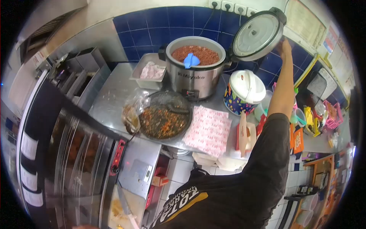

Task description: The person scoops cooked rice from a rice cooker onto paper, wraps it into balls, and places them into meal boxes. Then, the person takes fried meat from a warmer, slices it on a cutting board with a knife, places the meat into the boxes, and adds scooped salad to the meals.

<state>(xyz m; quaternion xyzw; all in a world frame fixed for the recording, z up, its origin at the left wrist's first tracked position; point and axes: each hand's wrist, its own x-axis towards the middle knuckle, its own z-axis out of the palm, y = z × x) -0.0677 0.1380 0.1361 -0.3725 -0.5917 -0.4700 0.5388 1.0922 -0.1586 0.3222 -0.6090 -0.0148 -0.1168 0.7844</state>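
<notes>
My right hand [283,48] is raised at the edge of the rice cooker lid [256,35], which stands tilted open on its hinge. Its fingers are partly hidden behind the lid and appear closed on the rim. The steel rice cooker [194,82] is full of reddish-brown rice [198,53], and a blue scoop [191,60] rests in it. At the bottom left edge, a sliver of what seems to be my left hand [84,226] shows; its fingers cannot be made out. In front of the cooker lies a dark stone mortar [164,120] with chopped chili sambal and a pestle [178,109].
Printed wrapping paper [209,129] lies right of the mortar. A plastic bag [131,116] touches its left side. A metal tray [146,82], a patterned tub with white lid [246,91] and an open carton [246,139] stand around. A glass warming cabinet [76,160] is at left.
</notes>
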